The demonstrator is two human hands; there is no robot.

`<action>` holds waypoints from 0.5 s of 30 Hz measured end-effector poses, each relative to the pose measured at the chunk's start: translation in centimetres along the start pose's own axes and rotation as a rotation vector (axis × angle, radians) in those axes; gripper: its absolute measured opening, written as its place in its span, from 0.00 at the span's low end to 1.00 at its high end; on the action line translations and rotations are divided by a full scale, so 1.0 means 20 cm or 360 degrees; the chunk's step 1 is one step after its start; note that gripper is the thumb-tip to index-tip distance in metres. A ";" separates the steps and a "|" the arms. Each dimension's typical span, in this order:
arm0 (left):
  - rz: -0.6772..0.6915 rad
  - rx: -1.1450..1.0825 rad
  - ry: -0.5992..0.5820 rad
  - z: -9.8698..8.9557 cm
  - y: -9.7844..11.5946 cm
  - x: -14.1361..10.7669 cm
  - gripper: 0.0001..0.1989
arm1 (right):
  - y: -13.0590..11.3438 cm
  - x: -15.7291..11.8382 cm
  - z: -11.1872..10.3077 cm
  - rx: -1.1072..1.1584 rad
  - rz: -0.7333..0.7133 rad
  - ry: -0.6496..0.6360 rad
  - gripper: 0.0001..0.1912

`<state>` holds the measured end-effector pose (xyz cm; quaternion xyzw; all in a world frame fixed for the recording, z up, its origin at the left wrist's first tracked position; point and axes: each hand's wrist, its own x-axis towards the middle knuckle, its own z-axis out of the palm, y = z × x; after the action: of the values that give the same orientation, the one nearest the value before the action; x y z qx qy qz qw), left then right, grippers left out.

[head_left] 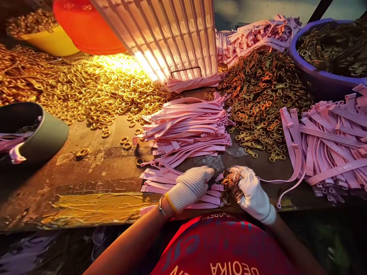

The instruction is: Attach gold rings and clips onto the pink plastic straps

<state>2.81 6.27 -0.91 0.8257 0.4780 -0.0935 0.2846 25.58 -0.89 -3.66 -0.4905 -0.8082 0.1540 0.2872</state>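
Note:
Both of my hands wear white gloves and meet close together at the front edge of the workbench (94, 175). My left hand (195, 183), in a dotted glove, has its fingers curled inward over a small stack of pink straps (157, 181); what its fingertips pinch is hidden. Beside it, my right hand (249, 191) is closed, its glove brown and worn at the fingertips. Small dark metal parts show near those fingertips, but I cannot make out what the hand grips. A larger pile of pink straps (189, 126) lies just beyond my hands.
Gold rings (120, 88) spread over the back left, and bronze-coloured metal clips (258, 95) heap at the right. More straps (338, 141) lie far right, below a purple basin (294, 49). A green container (54, 130) stands left; a ribbed panel (172, 38) rises at the back.

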 end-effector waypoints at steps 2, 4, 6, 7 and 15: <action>-0.0028 -0.0001 0.0133 -0.02 -0.01 0.00 0.20 | 0.00 0.02 0.06 -0.0105 -0.0039 0.0069 0.19; -0.0028 0.0033 0.0318 -0.05 0.00 0.02 0.24 | 0.00 0.04 0.11 -0.0180 -0.0048 0.0137 0.19; -0.0054 0.0109 0.0429 -0.08 0.04 0.07 0.24 | 0.00 0.05 0.15 -0.0218 -0.0050 0.0158 0.21; -0.0089 0.0149 0.0445 -0.09 0.08 0.11 0.23 | 0.00 0.05 0.15 -0.0233 -0.0063 0.0158 0.21; -0.0527 -0.0098 0.0424 -0.11 0.24 0.33 0.22 | 0.06 0.05 0.14 -0.0310 -0.0148 0.0209 0.25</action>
<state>10.09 10.59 -0.13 0.7319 0.6432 -0.0144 0.2247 24.34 0.57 -6.22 -0.4871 -0.8207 0.0288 0.2973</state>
